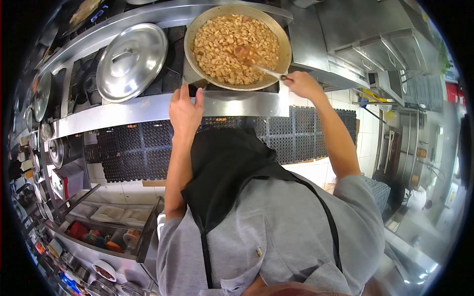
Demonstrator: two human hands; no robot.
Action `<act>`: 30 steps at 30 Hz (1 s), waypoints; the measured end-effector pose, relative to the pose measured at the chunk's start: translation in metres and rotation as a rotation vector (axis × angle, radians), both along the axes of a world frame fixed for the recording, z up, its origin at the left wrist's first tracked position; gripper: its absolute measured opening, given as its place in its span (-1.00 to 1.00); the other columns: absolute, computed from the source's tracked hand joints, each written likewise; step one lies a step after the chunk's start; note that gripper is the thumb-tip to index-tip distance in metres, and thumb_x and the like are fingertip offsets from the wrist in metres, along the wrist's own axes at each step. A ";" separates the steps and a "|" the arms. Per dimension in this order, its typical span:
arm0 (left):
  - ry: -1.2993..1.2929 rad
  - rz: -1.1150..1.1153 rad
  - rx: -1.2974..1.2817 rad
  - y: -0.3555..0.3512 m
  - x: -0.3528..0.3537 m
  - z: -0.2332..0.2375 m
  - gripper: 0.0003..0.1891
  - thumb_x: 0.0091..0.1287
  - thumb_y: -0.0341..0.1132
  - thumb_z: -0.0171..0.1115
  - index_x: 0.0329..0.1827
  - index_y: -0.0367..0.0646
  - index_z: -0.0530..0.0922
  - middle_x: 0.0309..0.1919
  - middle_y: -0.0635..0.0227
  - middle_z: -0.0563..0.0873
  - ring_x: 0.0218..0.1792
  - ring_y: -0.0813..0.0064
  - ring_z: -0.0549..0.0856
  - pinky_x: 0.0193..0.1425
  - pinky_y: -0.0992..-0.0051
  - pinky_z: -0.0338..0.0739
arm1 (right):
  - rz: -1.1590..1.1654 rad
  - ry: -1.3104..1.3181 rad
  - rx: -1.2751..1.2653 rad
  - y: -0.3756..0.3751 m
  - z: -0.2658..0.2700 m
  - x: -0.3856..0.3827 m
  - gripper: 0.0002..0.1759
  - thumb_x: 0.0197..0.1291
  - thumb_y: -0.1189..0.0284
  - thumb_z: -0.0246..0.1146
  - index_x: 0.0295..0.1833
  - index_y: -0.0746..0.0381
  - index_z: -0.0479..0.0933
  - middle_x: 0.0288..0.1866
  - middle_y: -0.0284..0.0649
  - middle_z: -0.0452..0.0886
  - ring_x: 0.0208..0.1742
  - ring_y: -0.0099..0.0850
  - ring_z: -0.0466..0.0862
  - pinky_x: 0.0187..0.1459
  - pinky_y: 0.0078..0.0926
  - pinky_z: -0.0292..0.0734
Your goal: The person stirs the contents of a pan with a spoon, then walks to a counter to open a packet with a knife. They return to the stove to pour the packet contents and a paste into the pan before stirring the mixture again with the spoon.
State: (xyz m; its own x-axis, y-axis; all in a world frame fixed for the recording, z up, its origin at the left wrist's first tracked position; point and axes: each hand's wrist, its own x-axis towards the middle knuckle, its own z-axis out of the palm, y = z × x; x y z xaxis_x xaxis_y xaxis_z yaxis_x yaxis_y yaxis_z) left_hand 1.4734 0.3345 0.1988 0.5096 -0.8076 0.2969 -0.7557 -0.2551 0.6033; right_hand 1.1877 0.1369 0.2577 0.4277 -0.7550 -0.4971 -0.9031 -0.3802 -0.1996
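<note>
1. Head view, fingers: the left hand (185, 108) has its fingers wrapped around the black pan handle (192, 90) at the front edge of the steel stove surface (237, 104). The right hand (302, 84) has its fingers pressed together around the end of a metal spoon (264, 71), whose bowl sits in the food.
2. Head view, pan: the wide round metal pan (286, 47) sits on the stove, just beyond both hands. It is filled with pale chunks in brown sauce (222, 49). A domed steel lid (132, 61) lies to its left.
</note>
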 end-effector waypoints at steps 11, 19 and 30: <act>-0.028 -0.010 -0.009 0.000 0.000 -0.001 -0.61 0.32 -0.19 0.32 0.02 -0.36 0.60 -0.44 0.08 0.64 -0.43 0.09 0.65 -0.31 0.18 0.52 | 0.080 -0.048 -0.055 -0.001 -0.035 0.009 -0.59 0.25 0.14 0.16 -0.04 0.24 0.65 -0.07 0.10 0.69 -0.05 0.00 0.70 0.03 -0.04 0.57; 0.002 -0.015 0.018 0.001 -0.001 0.000 -0.61 0.31 -0.19 0.33 0.00 -0.37 0.61 -0.44 0.08 0.64 -0.44 0.10 0.65 -0.33 0.18 0.51 | -0.074 0.010 -0.123 -0.018 -0.048 0.037 -0.57 0.26 0.10 0.18 -0.06 0.25 0.65 -0.06 0.09 0.69 -0.04 0.03 0.69 0.04 -0.06 0.58; 0.002 0.006 0.006 0.001 -0.001 0.002 -0.61 0.29 -0.20 0.35 0.00 -0.37 0.62 -0.43 0.08 0.65 -0.42 0.08 0.67 -0.31 0.18 0.54 | -0.033 0.104 -0.160 -0.022 0.002 0.019 -0.62 0.29 0.15 0.16 -0.09 0.24 0.65 -0.08 0.08 0.68 -0.02 0.00 0.69 0.02 -0.03 0.58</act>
State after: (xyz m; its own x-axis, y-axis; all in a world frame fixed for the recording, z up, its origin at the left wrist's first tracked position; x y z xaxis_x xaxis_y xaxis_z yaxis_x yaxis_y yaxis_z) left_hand 1.4720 0.3356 0.2012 0.5150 -0.8063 0.2910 -0.7527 -0.2629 0.6037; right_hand 1.2069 0.1153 0.2602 0.3538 -0.8409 -0.4096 -0.9284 -0.3690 -0.0443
